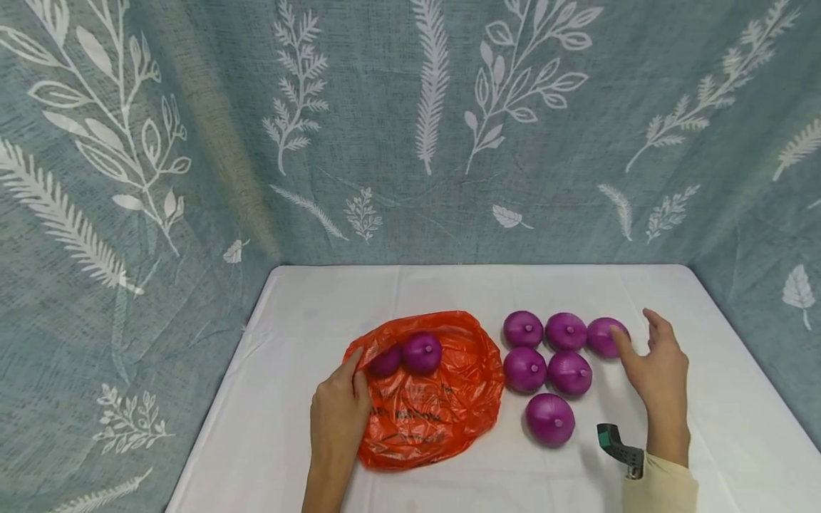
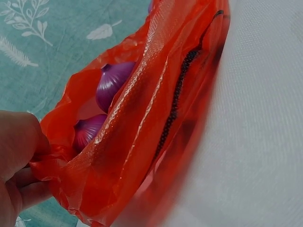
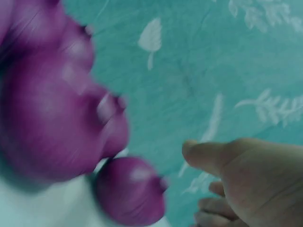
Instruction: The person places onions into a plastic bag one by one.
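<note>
A red plastic bag (image 1: 471, 402) with dark printing lies on the table, its mouth spread wide. Two purple onions sit inside: one in plain sight (image 1: 423, 350), the other (image 1: 385, 363) partly covered by the bag's edge. My left hand (image 1: 338, 410) pinches that edge at the bag's left side, as the left wrist view also shows. Over on the right, my right hand (image 1: 661, 370) has thumb and fingers spread apart and holds nothing. Its thumb overlaps the rightmost onion (image 1: 601, 338) in the head view; in the right wrist view the thumb points toward the onions (image 3: 130, 191).
Several more onions (image 1: 524, 369) stand in a close group between the bag and my right hand, with one onion (image 1: 550, 420) nearer the front. A white cloth (image 1: 308, 299) covers the table. Teal leaf-patterned fabric (image 1: 385, 142) hangs behind and at both sides.
</note>
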Motion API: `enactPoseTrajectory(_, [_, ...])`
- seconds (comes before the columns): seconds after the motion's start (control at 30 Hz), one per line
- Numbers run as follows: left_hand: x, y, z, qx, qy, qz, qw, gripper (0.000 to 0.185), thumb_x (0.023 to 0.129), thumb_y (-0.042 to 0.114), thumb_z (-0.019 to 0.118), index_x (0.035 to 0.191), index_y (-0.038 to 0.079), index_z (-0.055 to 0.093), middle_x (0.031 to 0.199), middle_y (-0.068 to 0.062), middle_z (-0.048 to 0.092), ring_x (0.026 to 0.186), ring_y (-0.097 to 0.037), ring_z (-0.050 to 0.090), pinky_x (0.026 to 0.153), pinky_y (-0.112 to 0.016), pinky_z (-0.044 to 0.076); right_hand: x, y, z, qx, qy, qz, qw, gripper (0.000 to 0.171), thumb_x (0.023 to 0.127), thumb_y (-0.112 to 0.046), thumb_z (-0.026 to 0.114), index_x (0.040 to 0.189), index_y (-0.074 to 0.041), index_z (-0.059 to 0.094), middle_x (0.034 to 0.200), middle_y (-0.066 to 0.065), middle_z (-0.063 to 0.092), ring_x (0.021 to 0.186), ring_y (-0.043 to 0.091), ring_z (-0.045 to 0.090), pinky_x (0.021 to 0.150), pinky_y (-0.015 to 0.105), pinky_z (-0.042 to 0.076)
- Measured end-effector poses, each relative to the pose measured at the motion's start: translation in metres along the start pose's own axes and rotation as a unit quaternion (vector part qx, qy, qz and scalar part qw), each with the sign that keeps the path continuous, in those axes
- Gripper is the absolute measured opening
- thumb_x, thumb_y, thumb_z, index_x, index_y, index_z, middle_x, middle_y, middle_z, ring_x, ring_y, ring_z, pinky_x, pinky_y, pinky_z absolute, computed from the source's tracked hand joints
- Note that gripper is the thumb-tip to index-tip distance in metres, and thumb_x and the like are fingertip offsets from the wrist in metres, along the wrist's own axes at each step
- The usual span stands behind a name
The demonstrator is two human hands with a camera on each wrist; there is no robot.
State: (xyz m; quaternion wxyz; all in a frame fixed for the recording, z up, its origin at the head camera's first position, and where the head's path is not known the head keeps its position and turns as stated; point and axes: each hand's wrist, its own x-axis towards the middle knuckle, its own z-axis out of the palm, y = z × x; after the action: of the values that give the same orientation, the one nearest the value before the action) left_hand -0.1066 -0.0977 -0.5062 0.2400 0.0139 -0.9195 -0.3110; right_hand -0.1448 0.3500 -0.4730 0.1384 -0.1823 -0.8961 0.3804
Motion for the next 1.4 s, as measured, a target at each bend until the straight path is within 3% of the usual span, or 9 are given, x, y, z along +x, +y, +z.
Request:
enactPoseTrajectory(0.17, [0.000,0.000,-0.001,-0.001,-0.002,-0.002,1.0000,0.036,0.099,0.001,0.062,0.135,-0.003,0.070,0.121,-0.026,0.074,0.083,-0.031,0.075,0.062,-0.044,0.061,0.008,0.014,0.011,-0.046,-0.073,0.013,0.996,0.090,0.102,-0.043,0.068,0.166,0.000,0.022,0.162,0.038,0.029,0.143,0.061,0.038,0.113,0.072,0.036])
enactPoseTrajectory(0.4, [0.001,0.000,-0.002,-0.004,-0.007,-0.006,1.0000,0.037,0.099,0.001,0.062,0.135,-0.002,0.070,0.120,-0.026,0.074,0.092,-0.036,0.077,0.066,-0.048,0.063,0.008,0.021,0.018,-0.060,-0.103,0.011,0.993,0.094,0.099,-0.039,0.074,0.165,0.002,0.021,0.163,0.038,0.029,0.147,0.061,0.032,0.116,0.072,0.031])
enactPoseTrajectory(0.6, [0.000,-0.001,-0.002,-0.005,-0.007,-0.003,1.0000,0.036,0.099,0.002,0.063,0.134,-0.002,0.071,0.119,-0.025,0.075,0.093,-0.037,0.077,0.070,-0.050,0.064,0.004,0.024,0.022,-0.052,-0.086,0.003,0.995,0.091,0.098,-0.033,0.077,0.163,0.005,0.027,0.160,0.036,0.036,0.147,0.057,0.036,0.118,0.068,0.033])
enactPoseTrajectory(1.0, [0.003,0.000,-0.002,-0.003,-0.017,-0.008,0.9998,0.036,0.100,0.003,0.062,0.135,-0.002,0.070,0.121,-0.025,0.074,0.098,-0.039,0.077,0.076,-0.051,0.064,0.002,0.027,0.020,-0.039,-0.051,0.020,0.998,0.091,0.097,-0.037,0.077,0.162,0.006,0.030,0.157,0.037,0.041,0.144,0.054,0.043,0.116,0.064,0.039])
enactPoseTrajectory(1.2, [0.004,0.001,-0.003,0.001,-0.016,-0.005,0.9999,0.036,0.100,0.002,0.062,0.135,-0.002,0.070,0.121,-0.025,0.074,0.089,-0.034,0.078,0.067,-0.045,0.063,-0.002,0.021,0.013,-0.033,-0.027,0.019,0.999,0.087,0.098,-0.034,0.076,0.162,0.005,0.032,0.155,0.036,0.044,0.143,0.053,0.046,0.114,0.063,0.041])
enactPoseTrajectory(1.4, [0.002,0.001,-0.004,0.000,-0.017,0.000,0.9999,0.036,0.100,0.002,0.062,0.136,-0.003,0.069,0.120,-0.026,0.074,0.074,-0.025,0.071,0.058,-0.035,0.055,-0.011,-0.001,0.005,0.000,0.018,-0.007,1.000,0.083,0.096,-0.028,0.080,0.162,0.000,0.037,0.158,0.029,0.046,0.145,0.046,0.047,0.115,0.058,0.041])
